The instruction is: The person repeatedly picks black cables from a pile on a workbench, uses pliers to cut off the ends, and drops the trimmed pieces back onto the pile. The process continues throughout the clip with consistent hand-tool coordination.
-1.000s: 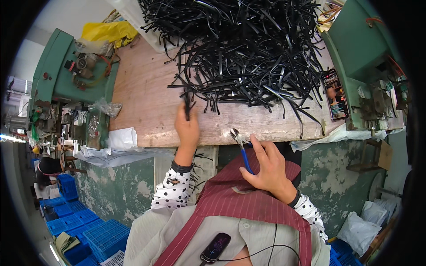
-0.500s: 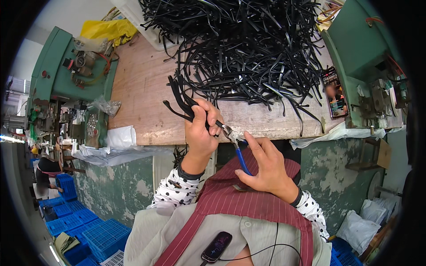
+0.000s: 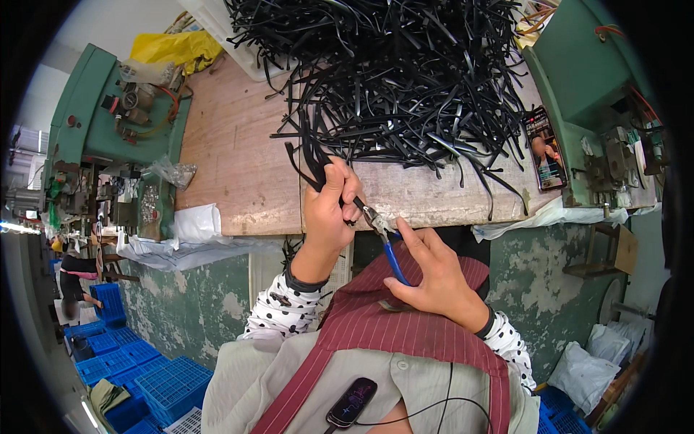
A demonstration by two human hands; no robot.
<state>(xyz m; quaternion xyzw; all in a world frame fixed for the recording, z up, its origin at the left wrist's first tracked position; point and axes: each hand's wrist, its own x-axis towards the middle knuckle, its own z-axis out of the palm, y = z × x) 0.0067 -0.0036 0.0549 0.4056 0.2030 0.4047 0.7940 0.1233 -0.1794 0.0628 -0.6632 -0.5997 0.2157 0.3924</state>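
Observation:
My left hand (image 3: 329, 210) is closed around several thin black eyeglass temples (image 3: 312, 160), which fan out beyond the thumb toward the pile. One temple's end sticks out on the right side of the fist and meets the jaws of the blue-handled pliers (image 3: 395, 262). My right hand (image 3: 441, 278) is wrapped round those pliers, its index finger stretched along the upper handle. Whether the jaws are clamped on the temple is too small to tell. Just past my hands, a large heap of black temples (image 3: 405, 94) covers the far middle of the wooden table (image 3: 235, 145).
Green machines stand at the left (image 3: 90, 123) and right (image 3: 589, 79) of the table. A dark printed box (image 3: 543, 148) lies by the right machine. Blue crates (image 3: 170, 387) are stacked on the floor at lower left, where another person (image 3: 76, 278) bends over.
The temples in my left hand have swung rightward and stand more upright. My left hand has turned slightly; the pliers and right hand have hardly moved. The person at far left has shifted.

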